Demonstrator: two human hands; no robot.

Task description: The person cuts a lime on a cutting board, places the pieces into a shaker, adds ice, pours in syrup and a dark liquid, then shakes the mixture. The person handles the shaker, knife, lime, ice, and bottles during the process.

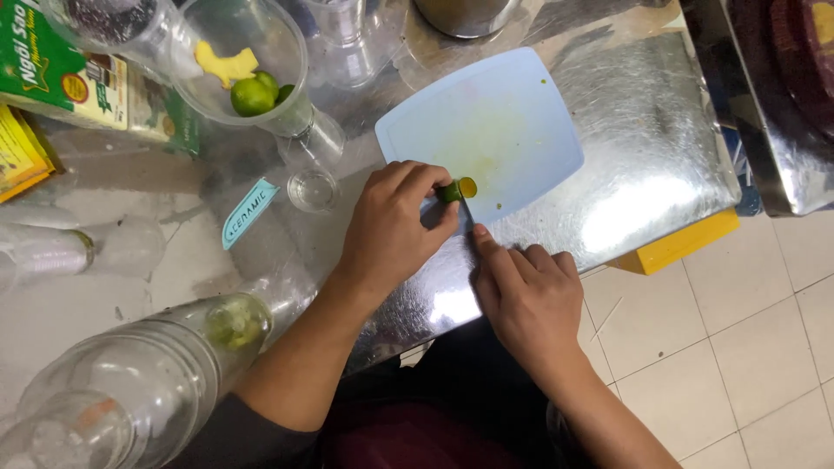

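My left hand (395, 221) pinches a small green citrus fruit (456, 189) against the near edge of a pale blue cutting board (512, 113); its cut yellow face points right. My right hand (526, 295) sits just below it, index finger stretched along a thin knife whose blade (466, 213) meets the fruit. The handle is hidden inside the fist. Both hands rest over a shiny steel counter (643, 139).
A clear plastic bowl (239, 61) with green limes and a yellow piece stands at the upper left. Clear glasses (313, 187) and bottles (130, 391) crowd the left side, beside a green carton (61, 74) and a teal label (248, 211). Tiled floor (738, 347) lies right.
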